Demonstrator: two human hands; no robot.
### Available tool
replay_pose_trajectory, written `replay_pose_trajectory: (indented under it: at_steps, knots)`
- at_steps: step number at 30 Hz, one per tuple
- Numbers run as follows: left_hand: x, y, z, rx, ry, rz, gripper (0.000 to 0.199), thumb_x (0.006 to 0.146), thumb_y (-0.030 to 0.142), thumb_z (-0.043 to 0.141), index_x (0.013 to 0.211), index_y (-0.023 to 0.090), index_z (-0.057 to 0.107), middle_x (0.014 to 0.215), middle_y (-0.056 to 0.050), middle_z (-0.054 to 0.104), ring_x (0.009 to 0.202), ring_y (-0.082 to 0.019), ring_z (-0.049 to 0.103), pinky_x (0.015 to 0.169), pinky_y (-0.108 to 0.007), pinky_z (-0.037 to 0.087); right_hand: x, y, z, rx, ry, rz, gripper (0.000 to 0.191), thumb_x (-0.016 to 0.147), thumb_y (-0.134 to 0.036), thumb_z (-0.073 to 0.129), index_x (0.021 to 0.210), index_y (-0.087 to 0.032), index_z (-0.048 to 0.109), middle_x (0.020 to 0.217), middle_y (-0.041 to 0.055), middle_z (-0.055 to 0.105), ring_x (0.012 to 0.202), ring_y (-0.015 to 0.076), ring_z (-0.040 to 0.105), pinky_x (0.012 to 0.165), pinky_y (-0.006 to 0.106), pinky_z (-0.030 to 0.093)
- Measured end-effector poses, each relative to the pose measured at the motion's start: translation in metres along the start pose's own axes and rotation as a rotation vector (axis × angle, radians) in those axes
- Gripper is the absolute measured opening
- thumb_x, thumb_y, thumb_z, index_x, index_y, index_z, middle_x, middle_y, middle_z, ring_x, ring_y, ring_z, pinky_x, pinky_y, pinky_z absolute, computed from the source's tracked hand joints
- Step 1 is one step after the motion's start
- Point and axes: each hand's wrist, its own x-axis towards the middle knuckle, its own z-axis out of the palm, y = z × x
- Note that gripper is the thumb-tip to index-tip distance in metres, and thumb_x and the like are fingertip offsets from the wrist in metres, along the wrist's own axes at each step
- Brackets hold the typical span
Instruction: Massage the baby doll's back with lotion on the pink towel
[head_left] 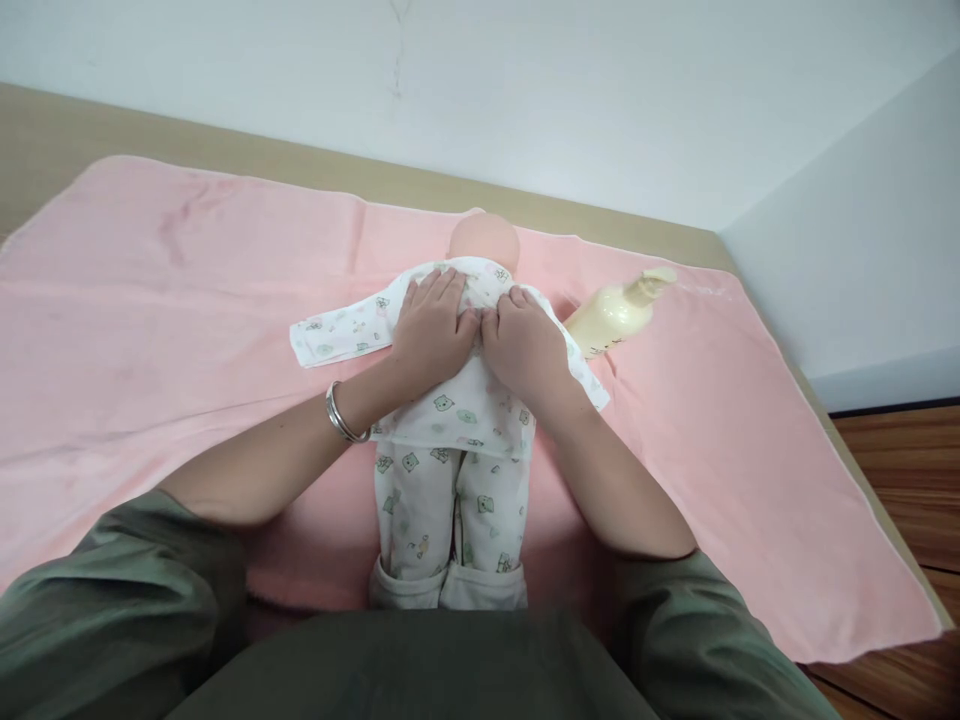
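A bald baby doll [484, 238] lies stretched out before me, head away from me, with no facial features showing. It wears a white long-sleeved baby top [450, 415] with small green animal prints and matching baby trousers [420, 510]. My left hand [435, 325] rests flat on the upper part of the top, fingers extended and thumb toward the middle. Beside it, my right hand [525, 345] has its fingers curled against the fabric, closed on the top. Both thumbs nearly meet at the centre. The right fingertips are partly hidden.
A pale yellow pump bottle [611, 315] lies tilted beside the doll's right-hand sleeve. Under everything spreads a pink blanket [720, 450] over a light wooden table [300, 160]. A white wall [525, 100] rises behind, and brown wooden flooring [900, 470] shows at right.
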Motion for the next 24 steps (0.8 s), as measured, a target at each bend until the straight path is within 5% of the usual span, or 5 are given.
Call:
replay_pose_trajectory:
  at_steps: [9, 24]
  knots:
    - [-0.0010, -0.0008, 0.0024, 0.002, 0.041, 0.009, 0.060, 0.098, 0.031, 0.032, 0.152, 0.008, 0.046, 0.163, -0.015, 0.043, 0.156, -0.030, 0.033, 0.133, -0.053, 0.019, 0.0084, 0.0040, 0.0047, 0.029, -0.013, -0.014, 0.062, 0.104, -0.029, 0.029, 0.153, 0.007, 0.041, 0.159, 0.0219, 0.040, 0.155, 0.0323, 0.032, 0.131, 0.048, 0.027]
    - [0.0009, -0.0049, 0.0044, 0.009, 0.034, 0.021, 0.059, 0.099, 0.033, 0.034, 0.152, 0.010, 0.046, 0.163, -0.016, 0.043, 0.156, -0.031, 0.034, 0.133, -0.055, 0.020, 0.0085, 0.0024, 0.0066, -0.006, -0.013, -0.011, 0.063, 0.104, -0.028, 0.029, 0.155, 0.008, 0.037, 0.160, 0.0238, 0.037, 0.155, 0.0324, 0.032, 0.132, 0.047, 0.026]
